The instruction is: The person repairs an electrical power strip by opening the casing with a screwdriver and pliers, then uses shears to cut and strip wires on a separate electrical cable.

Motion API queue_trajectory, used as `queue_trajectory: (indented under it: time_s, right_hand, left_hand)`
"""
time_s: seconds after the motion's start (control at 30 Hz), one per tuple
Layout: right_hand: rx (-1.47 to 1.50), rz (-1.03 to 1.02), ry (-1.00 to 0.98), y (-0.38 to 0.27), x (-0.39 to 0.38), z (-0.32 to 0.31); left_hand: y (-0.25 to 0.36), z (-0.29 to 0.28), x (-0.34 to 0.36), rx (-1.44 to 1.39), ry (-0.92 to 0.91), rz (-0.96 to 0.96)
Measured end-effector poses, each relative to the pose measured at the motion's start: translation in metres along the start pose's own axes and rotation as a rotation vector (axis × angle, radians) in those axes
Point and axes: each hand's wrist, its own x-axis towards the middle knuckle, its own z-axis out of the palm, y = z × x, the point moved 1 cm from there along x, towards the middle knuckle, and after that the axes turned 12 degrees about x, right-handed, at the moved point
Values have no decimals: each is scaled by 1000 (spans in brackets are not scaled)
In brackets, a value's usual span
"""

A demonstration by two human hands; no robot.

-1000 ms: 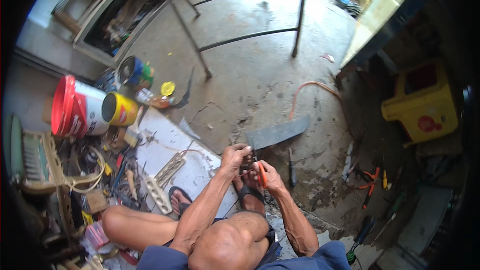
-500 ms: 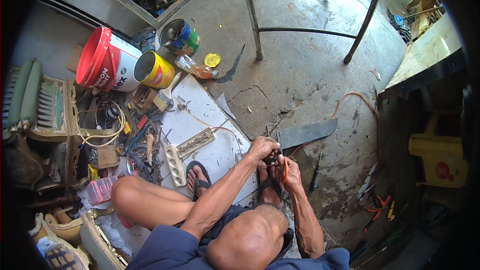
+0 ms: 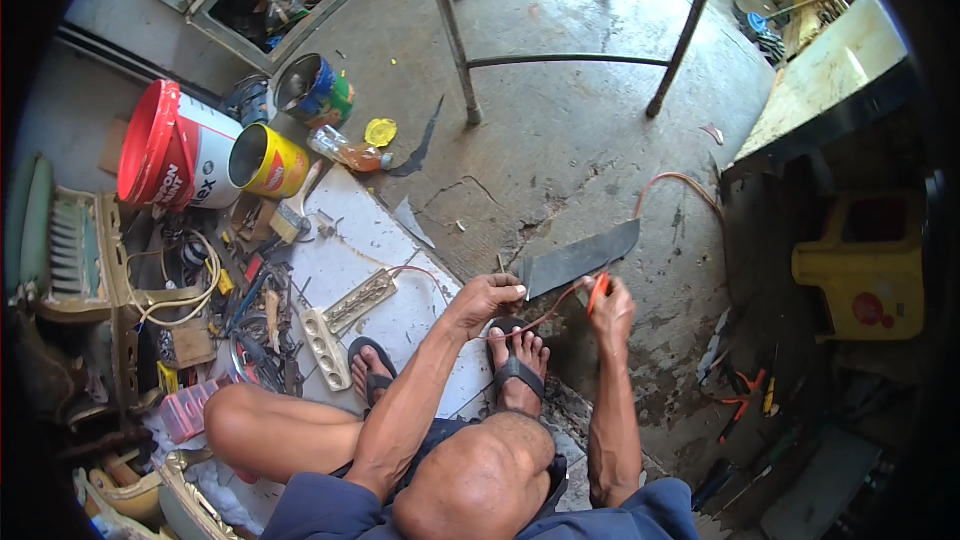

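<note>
A dark, flat, blade-shaped sheet lies at a slant over the concrete in front of me. My left hand is closed, thumb and fingers pinched at the sheet's left end. A thin rod shows just beyond its knuckles. Off to the right of the sheet, my right hand is closed round an orange-handled tool; its working end cannot be made out. A thin red cable passes between the two hands, above my sandalled right foot.
A power strip and jumbled hand tools lie left on white tiles. Behind them stand a red-and-white paint bucket and a yellow can. A metal-legged frame stands ahead; orange-handled pliers lie right.
My right hand has drawn away from the left, to the right, with the orange-handled tool. The left stays at the sheet's end. The whole view has shifted, and the screwdriver on the floor is now hidden.
</note>
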Motion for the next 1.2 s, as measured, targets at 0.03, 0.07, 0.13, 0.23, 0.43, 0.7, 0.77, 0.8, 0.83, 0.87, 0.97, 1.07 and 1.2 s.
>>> queue_trajectory:
  time_s: [0.03, 0.07, 0.13, 0.23, 0.43, 0.7, 0.77, 0.8, 0.83, 0.87, 0.97, 1.07, 1.2]
  right_hand:
    - [-104, -40, 54, 14, 18, -13]
    - [-203, -84, 106, 31, 37, -26]
    - [-359, -153, 118, 49, 61, -52]
    - [-414, -113, 140, 52, 62, -46]
    - [-431, -115, 393, 95, 74, -43]
    - [687, 430, -29, 75, 61, -70]
    - [973, 315, -181, 19, 16, -45]
    - [1133, 248, -336, -2, -6, -27]
    - [1138, 282, -448, -22, -19, -18]
    - [1075, 322, -536, -44, -31, -8]
    - [1073, 304, -440, -62, -38, 14]
    - [1150, 206, -319, -78, -31, 19]
    - [1118, 169, -249, -88, -20, 13]
  left_hand:
    - [1, 1, 0, -31, -26, 8]
    - [5, 1, 0, -58, -48, 22]
    - [10, 6, 2, -91, -63, 33]
    - [9, -2, -4, -196, -106, 51]
    - [15, 9, -8, -339, -108, 151]
    - [16, 23, 1, -478, -214, 276]
    - [11, 23, 0, -429, -182, 290]
    - [7, 18, -2, -302, -100, 344]
    - [6, 19, 1, -181, -37, 401]
    - [6, 19, 1, -56, 28, 459]
    - [23, 40, -2, 191, 82, 560]
    - [35, 42, -6, 510, 216, 737]
    - [46, 49, -22, 14, 76, 476]
